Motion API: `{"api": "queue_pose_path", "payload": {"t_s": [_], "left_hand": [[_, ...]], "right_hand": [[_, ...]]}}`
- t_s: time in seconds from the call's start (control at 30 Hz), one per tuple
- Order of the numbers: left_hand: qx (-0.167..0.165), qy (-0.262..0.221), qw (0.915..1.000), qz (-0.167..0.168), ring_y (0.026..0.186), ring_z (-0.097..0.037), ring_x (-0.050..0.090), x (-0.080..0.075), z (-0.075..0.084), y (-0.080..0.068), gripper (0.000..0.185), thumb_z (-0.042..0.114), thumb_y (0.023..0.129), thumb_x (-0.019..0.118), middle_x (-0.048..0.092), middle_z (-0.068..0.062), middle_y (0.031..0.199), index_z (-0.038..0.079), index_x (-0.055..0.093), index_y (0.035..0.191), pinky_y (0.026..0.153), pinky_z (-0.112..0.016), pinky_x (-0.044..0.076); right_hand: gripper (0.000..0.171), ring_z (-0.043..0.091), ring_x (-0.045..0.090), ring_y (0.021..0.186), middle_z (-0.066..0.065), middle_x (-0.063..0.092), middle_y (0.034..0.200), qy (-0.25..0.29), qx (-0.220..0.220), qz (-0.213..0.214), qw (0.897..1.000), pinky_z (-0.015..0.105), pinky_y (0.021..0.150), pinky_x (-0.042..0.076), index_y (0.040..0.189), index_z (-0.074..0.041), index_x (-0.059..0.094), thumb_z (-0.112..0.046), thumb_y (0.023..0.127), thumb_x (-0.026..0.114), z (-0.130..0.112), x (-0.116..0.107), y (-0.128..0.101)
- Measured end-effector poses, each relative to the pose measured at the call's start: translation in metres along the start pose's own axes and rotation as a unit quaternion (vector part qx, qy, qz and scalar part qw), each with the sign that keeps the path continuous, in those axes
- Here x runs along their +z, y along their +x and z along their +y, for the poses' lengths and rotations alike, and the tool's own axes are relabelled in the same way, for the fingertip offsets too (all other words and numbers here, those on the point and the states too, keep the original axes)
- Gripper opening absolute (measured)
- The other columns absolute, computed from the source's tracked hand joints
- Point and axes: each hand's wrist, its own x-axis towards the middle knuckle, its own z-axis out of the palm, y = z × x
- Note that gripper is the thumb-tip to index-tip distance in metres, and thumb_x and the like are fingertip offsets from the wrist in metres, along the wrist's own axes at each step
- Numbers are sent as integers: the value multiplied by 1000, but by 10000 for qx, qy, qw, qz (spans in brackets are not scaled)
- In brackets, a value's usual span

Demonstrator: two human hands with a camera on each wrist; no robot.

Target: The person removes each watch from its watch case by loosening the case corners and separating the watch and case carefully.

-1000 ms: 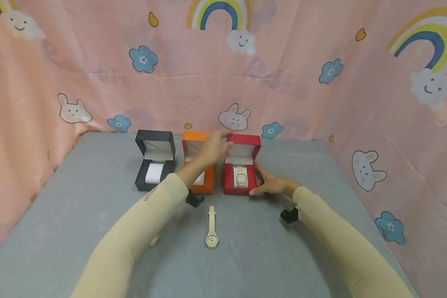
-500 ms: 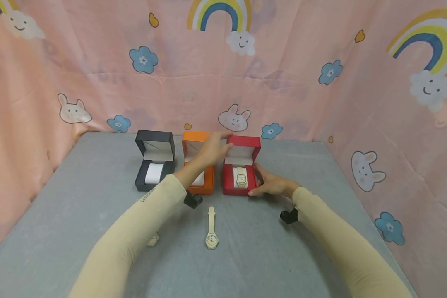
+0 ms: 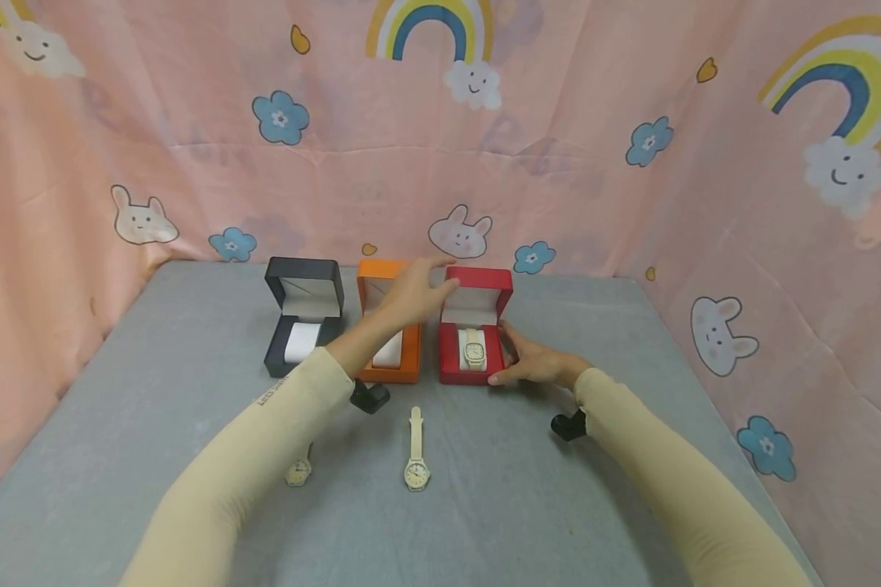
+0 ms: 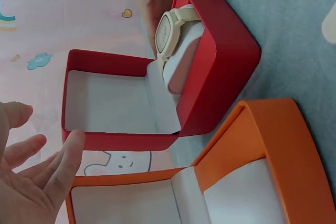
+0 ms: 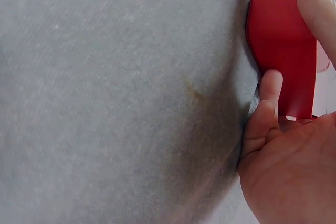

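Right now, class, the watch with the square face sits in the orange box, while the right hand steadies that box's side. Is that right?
Not quite. The square-faced watch sits in the red box, not the orange box, which holds only a white cushion. The head view shows this, and the right hand steadies the red box's side.

head view looks forward and down over the table (image 3: 154, 424) from a distance. both wrist views sit close; all three share the red box (image 3: 475, 359) (image 4: 220, 72) (image 5: 281, 45).
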Motion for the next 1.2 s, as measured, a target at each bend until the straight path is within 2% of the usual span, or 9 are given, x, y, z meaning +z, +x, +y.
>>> {"api": "queue_pose_path", "payload": {"t_s": [0.07, 0.17, 0.3, 0.43, 0.57, 0.67, 0.73, 0.93, 1.2], "left_hand": [[53, -34, 10000, -2, 52, -18, 46, -2, 1, -2, 46, 28, 102, 61, 66, -12, 107, 18, 54, 147, 50, -24, 39], [116, -71, 9999, 38, 59, -18, 55, -5, 0, -5, 45, 28, 102, 60, 66, -12, 94, 19, 55, 145, 52, -25, 43], [264, -100, 9995, 142, 81, -20, 66, -8, 0, -9, 43, 27, 101, 61, 70, -8, 112, 20, 58, 143, 60, -27, 53], [460, -211, 9986, 125, 101, -22, 67, -9, 1, -14, 43, 25, 101, 62, 65, -7, 132, 18, 58, 143, 72, -33, 60], [619, -106, 9980, 58, 111, -24, 64, -8, 2, -22, 45, 25, 101, 62, 61, -7, 139, 17, 56, 144, 81, -38, 61], [797, 75, 9968, 44, 114, -26, 63, -6, 1, -28, 44, 26, 101, 62, 61, -8, 139, 16, 56, 144, 85, -40, 60], [930, 120, 9956, 32, 115, -27, 63, -3, -2, -31, 43, 26, 101, 62, 62, -9, 138, 16, 57, 143, 87, -40, 59], [1160, 204, 9930, -72, 109, -26, 66, 9, -10, -37, 40, 22, 100, 63, 68, -9, 130, 14, 61, 139, 79, -35, 58], [984, 115, 9948, -252, 109, -23, 64, 21, -18, -35, 40, 22, 100, 63, 68, -10, 131, 13, 62, 138, 79, -34, 57]], "right_hand": [[125, 35, 17, 150, 10, 3, 169, 43, -36, -15, 10000, 56, 118, 37, 162, -21, -15, -30, 83, 83, 1, 0, 0], [125, 34, 22, 148, 8, 4, 169, 123, -55, -24, 9999, 55, 117, 38, 162, -23, -14, -29, 84, 83, 2, -1, 1], [124, 35, 25, 147, 9, 5, 169, 143, -74, -40, 9999, 55, 117, 38, 162, -23, -15, -30, 84, 82, 3, -1, 0], [124, 35, 22, 148, 10, 4, 170, 99, -77, -10, 9999, 56, 118, 36, 162, -21, -15, -31, 84, 82, 4, -1, -1], [122, 33, 36, 141, 10, 5, 169, 92, -241, -20, 9997, 53, 117, 38, 162, -21, -16, -29, 87, 80, 6, 0, -1], [120, 32, 44, 134, 10, 8, 168, 122, -373, -47, 9992, 50, 115, 41, 162, -20, -16, -28, 88, 78, 6, 1, 0], [119, 31, 43, 134, 10, 8, 168, 110, -392, -37, 9992, 50, 115, 41, 162, -21, -15, -28, 88, 79, 6, 1, 0], [120, 32, 40, 136, 9, 7, 169, 43, -343, -25, 9994, 54, 117, 38, 162, -24, -14, -30, 87, 80, 8, 1, 1], [119, 32, 45, 131, 9, 7, 170, 33, -426, 9, 9991, 55, 117, 38, 162, -25, -13, -30, 87, 80, 10, 0, 1]]}}
